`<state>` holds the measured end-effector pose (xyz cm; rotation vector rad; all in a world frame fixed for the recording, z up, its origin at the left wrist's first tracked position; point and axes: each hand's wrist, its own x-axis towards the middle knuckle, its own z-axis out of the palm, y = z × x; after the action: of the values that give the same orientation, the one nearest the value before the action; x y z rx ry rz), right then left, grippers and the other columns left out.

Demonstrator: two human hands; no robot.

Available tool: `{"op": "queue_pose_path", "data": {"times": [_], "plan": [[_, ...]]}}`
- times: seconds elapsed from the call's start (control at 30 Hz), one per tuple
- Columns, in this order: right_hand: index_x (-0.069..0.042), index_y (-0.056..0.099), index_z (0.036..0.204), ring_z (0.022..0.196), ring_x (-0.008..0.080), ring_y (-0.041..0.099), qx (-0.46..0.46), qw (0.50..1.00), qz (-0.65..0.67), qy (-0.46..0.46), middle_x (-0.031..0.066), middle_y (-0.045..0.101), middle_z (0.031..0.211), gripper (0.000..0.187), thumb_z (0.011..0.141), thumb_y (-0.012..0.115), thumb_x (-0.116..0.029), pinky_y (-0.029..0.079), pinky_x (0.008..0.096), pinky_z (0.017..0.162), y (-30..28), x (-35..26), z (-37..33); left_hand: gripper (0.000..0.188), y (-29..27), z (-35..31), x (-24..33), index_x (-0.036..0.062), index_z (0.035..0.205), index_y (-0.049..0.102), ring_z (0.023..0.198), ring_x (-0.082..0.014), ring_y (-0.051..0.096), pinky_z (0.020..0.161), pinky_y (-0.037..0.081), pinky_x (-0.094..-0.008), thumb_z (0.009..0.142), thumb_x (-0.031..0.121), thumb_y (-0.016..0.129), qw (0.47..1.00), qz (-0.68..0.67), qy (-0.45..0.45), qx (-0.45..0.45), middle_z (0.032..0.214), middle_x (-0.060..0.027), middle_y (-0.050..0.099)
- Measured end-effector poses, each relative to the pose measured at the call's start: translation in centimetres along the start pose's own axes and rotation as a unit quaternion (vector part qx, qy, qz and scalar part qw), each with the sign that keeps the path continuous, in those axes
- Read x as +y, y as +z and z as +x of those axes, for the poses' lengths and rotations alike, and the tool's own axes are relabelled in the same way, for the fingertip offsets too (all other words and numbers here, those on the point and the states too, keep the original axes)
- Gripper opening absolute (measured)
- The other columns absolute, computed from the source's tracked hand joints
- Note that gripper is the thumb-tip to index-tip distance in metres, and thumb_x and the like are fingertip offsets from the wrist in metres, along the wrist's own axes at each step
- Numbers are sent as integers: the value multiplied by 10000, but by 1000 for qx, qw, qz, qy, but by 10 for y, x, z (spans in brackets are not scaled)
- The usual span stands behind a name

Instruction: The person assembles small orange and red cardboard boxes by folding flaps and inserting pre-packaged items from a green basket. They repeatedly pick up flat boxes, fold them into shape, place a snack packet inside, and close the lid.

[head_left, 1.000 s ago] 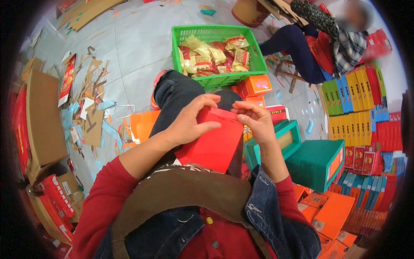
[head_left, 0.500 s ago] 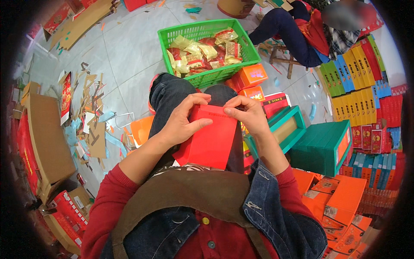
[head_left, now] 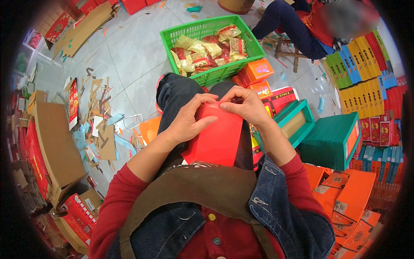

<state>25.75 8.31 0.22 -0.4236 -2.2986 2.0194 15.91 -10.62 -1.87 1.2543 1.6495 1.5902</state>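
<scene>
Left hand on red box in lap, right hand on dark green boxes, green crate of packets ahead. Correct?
No: the right hand is at the far edge of the red box, not on the dark green boxes, per the head view. Left hand on the red box and green crate of packets ahead are correct.

Marked in dark vertical columns of characters on the yellow boxes (head_left: 360, 103) and green boxes (head_left: 338, 73) stacked at the right; too small to read surely. Lettered in pale characters down the red sheet (head_left: 73, 105) at the left and along the tall red panel (head_left: 38, 162). Printed in small pale blocks on the red carton (head_left: 81, 216) at lower left. Lettered lightly on the orange box (head_left: 258, 71) beside the green crate (head_left: 226, 73). Stamped with light emblems on the small red boxes (head_left: 375, 130). Printed in red on the cream pouches (head_left: 237, 46), blurred past reading
</scene>
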Motion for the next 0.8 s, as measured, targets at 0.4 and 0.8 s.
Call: {"op": "queue_pose_path", "data": {"times": [0.4, 0.8], "plan": [[-18, 645, 787, 681, 113, 511, 21, 979, -99, -175, 21, 537, 774, 87, 759, 715, -62, 402, 241, 588, 4, 5, -5, 335, -2, -1, -3, 56, 1037, 469, 1200, -249, 457, 1018, 341, -369, 783, 69, 688, 999, 26, 28, -9, 1272, -162, 472], [-11, 663, 818, 696, 79, 528, -31, 997, -37, -61, 17, 553, 788, 40, 805, 674, -48, 428, 223, 603, -3, 5, 1, 242, -2, 18, 24, 28, 870, 491, 1028, -293, 524, 872, 425, -346, 744, 69, 693, 980, 195, -41, 4, 1095, -150, 522]]}}
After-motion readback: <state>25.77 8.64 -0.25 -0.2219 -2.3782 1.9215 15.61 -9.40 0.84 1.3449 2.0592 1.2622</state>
